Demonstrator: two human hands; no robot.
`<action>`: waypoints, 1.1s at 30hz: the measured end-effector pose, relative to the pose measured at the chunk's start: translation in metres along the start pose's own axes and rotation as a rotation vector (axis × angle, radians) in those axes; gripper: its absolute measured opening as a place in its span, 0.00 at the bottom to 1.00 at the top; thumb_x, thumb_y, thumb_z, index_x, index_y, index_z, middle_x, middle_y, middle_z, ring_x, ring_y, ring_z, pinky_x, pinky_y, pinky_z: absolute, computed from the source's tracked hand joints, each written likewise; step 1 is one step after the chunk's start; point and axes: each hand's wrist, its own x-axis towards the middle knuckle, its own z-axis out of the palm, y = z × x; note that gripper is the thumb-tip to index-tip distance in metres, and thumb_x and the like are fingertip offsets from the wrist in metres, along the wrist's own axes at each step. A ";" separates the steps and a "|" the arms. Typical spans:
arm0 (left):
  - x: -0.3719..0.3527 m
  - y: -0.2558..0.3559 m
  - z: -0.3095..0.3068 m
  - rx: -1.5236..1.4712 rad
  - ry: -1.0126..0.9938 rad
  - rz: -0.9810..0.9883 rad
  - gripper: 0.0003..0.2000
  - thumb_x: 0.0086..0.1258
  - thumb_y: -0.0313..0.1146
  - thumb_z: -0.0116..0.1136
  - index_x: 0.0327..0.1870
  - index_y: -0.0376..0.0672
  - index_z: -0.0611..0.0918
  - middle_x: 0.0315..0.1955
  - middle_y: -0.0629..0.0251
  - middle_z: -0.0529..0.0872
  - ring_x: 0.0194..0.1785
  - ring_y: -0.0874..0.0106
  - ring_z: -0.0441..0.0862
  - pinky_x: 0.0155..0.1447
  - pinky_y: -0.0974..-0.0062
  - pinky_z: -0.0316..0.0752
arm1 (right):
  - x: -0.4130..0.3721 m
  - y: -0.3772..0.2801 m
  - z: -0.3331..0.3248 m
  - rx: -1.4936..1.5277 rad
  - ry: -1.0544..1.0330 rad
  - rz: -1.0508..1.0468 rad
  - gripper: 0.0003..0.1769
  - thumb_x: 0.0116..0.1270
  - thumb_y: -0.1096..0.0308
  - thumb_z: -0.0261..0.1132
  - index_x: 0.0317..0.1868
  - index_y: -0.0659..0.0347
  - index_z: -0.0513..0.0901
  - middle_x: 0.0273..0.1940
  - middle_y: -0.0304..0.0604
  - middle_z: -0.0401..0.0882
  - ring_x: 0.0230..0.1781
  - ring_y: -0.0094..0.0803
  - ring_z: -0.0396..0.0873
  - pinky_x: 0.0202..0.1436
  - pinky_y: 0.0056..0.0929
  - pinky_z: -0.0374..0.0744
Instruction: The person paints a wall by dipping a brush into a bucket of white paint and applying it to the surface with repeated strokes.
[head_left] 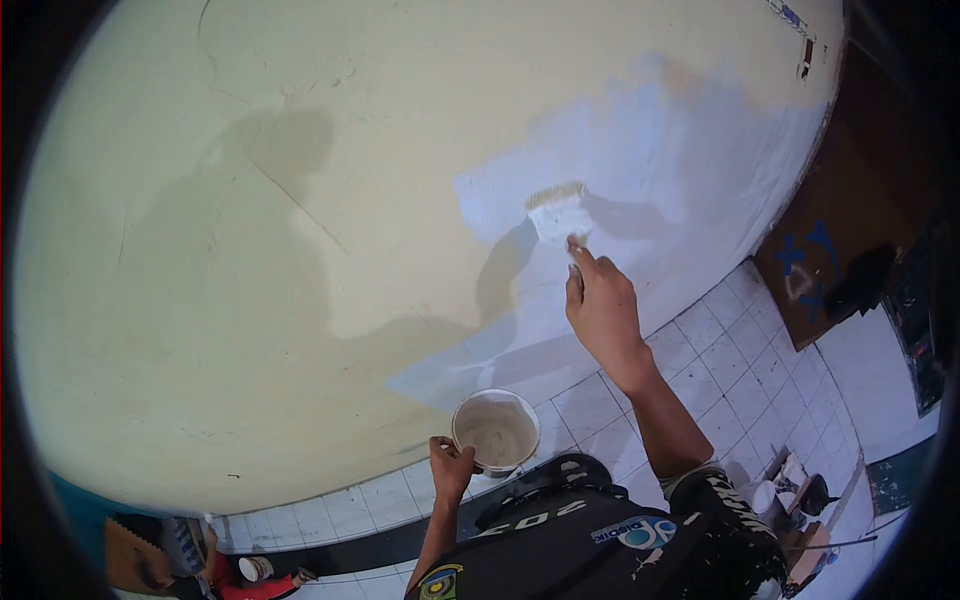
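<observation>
My right hand is closed round the handle of a wide paintbrush, its pale bristles against the wall. Around the brush, a patch of whitish-blue paint covers part of the pale yellow surface. Lower down, my left hand grips the rim of a round paint bucket in front of my body. The bucket's inside looks greyish, with white paint smeared on the rim.
White tiles run along the foot of the wall. At lower left is another person in a red sleeve, close to a small white tub. A brown door-like panel stands at right, with cluttered containers below it.
</observation>
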 end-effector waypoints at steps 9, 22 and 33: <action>0.006 -0.013 0.002 0.021 -0.041 0.003 0.20 0.62 0.23 0.63 0.49 0.31 0.66 0.25 0.53 0.82 0.21 0.63 0.85 0.23 0.66 0.83 | -0.007 -0.040 -0.047 0.381 0.107 -0.037 0.23 0.68 0.78 0.64 0.64 0.62 0.81 0.31 0.54 0.79 0.27 0.47 0.81 0.33 0.41 0.80; -0.006 -0.018 -0.008 -0.050 0.006 -0.022 0.20 0.62 0.24 0.64 0.50 0.31 0.66 0.27 0.51 0.82 0.22 0.63 0.85 0.24 0.66 0.84 | -0.103 0.013 0.122 0.142 -0.084 -0.026 0.30 0.67 0.72 0.66 0.71 0.58 0.76 0.33 0.56 0.78 0.25 0.52 0.82 0.30 0.46 0.83; -0.013 -0.023 -0.021 0.050 -0.044 0.041 0.20 0.61 0.25 0.64 0.49 0.31 0.67 0.24 0.51 0.83 0.22 0.63 0.86 0.24 0.65 0.82 | -0.049 0.001 0.077 0.231 -0.287 0.157 0.14 0.65 0.74 0.63 0.51 0.64 0.84 0.40 0.60 0.86 0.45 0.60 0.84 0.50 0.53 0.81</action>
